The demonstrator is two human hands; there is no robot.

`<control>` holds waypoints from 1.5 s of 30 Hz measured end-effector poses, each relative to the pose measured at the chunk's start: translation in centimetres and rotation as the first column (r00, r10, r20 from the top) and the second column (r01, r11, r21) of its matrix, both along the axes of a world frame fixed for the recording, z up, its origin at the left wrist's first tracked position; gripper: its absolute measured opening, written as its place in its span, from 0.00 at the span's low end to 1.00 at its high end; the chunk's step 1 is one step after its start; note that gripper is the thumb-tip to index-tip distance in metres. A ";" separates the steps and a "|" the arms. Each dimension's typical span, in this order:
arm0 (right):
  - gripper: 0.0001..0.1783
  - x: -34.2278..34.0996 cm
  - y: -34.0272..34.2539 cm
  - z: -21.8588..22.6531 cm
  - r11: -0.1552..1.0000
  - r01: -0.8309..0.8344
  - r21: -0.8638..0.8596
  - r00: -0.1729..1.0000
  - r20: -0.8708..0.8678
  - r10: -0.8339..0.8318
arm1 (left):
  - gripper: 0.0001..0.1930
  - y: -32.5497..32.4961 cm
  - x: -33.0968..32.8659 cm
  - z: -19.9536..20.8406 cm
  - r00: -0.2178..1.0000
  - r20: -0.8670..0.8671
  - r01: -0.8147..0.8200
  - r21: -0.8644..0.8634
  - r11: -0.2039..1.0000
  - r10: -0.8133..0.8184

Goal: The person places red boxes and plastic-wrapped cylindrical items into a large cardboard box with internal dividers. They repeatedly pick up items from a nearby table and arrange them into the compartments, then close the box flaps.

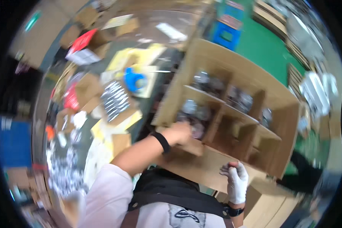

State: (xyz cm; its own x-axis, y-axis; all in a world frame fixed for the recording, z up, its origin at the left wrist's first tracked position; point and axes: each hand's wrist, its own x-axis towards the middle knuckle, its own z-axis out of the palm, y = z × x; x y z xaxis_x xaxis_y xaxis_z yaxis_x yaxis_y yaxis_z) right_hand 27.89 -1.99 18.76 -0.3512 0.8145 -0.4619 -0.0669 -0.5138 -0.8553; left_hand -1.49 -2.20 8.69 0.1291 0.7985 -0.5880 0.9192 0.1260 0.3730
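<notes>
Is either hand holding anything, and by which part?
Cannot tell for the bare left hand: blur obscures any grip at the divided brown cardboard box. The white-gloved right hand shows nothing held.

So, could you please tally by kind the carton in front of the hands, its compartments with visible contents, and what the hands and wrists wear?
Divided carton: 1
Compartments with clear items showing: 4 (items too blurred to count singly)
White glove, on the right hand: 1
Black wristbands, one per wrist: 2
Total: 8
</notes>
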 end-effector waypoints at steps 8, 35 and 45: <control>0.12 -10.1 -9.2 0.1 0.737 -0.673 -0.060 0.681 -0.438 0.587 | 0.16 -32.4 -2.0 12.9 0.441 0.730 -0.850 0.154 0.504 0.522; 0.20 -47.0 -66.5 0.5 -0.783 -0.495 0.376 -0.110 0.867 0.486 | 0.40 -80.6 2.1 -1.3 -0.618 0.102 -0.695 0.393 -0.603 0.779; 0.21 -40.2 -65.0 -9.9 -0.889 -0.420 0.184 0.045 0.982 0.182 | 0.31 -80.8 -0.6 -1.6 -0.625 0.033 -0.686 0.454 -0.569 0.780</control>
